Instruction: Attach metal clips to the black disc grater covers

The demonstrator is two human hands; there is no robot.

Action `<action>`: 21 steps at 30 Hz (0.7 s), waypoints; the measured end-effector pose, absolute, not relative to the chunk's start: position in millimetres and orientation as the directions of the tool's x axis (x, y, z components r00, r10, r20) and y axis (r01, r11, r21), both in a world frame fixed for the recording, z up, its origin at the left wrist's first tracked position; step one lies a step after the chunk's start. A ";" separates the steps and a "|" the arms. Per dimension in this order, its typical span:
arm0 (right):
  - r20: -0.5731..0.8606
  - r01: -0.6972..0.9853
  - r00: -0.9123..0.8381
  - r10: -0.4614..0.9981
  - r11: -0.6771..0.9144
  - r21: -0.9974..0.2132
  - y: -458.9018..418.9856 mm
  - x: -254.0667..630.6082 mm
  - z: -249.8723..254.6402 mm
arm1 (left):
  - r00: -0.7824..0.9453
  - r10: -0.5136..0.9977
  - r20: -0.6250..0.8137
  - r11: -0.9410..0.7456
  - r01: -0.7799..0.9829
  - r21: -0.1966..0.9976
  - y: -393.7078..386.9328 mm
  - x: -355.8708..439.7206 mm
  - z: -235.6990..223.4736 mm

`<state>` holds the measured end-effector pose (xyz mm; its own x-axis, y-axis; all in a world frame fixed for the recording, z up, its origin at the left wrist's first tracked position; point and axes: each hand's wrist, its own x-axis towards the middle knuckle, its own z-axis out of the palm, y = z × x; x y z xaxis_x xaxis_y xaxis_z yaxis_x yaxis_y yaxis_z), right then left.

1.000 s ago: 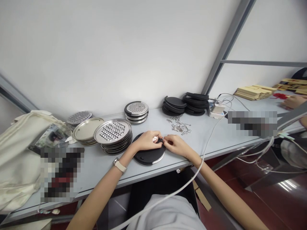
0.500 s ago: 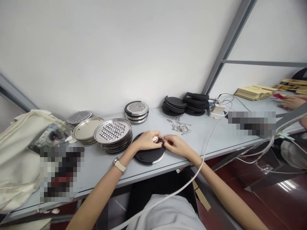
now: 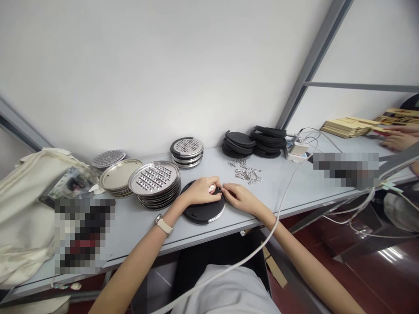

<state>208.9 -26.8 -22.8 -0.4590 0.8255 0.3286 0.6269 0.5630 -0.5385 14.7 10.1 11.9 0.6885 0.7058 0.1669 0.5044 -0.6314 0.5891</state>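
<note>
A black round plate with a silver metal rim [image 3: 204, 214] lies flat on the table in front of me. My left hand [image 3: 207, 190] rests over its upper part, fingers pinched near the right edge, with something white on one finger. From the right, my right hand [image 3: 240, 198] comes in with its fingertips pressed together, almost touching the left ones. Whatever sits between the fingertips is too small to make out. Behind the right hand lie several loose metal wire clips [image 3: 248, 173]. Close to my left forearm stands a stack of round metal graters [image 3: 155, 179].
Behind stand a smaller grater stack [image 3: 187, 148], black discs [image 3: 238, 141] and black rings [image 3: 268, 141]. Pale metal lids [image 3: 121, 174] sit at left beside a cream cloth [image 3: 29, 209]. A white cable [image 3: 278, 209] crosses my right forearm. Another person's hands [image 3: 397, 138] work near wooden boards [image 3: 350, 126].
My fingertips have shifted slightly at the plate's edge, and the shiny bit between them shows less. The other person's hands have moved at the boards.
</note>
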 end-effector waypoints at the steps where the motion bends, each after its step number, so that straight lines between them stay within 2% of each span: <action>1: 0.330 0.630 -0.461 0.824 0.565 -0.533 -26.8 208.7 -22.7 | 0.689 0.704 0.174 -0.636 0.502 0.586 10.0 14.7 12.0; 13: 0.285 0.657 -0.444 0.849 0.525 -0.541 -25.4 209.7 -21.9 | 0.693 0.699 0.179 -0.649 0.508 0.566 8.6 15.5 13.2; 21: 0.278 0.675 -0.435 0.856 0.514 -0.529 -23.7 209.5 -24.4 | 0.717 0.642 0.270 -0.728 0.462 0.506 11.0 16.3 10.1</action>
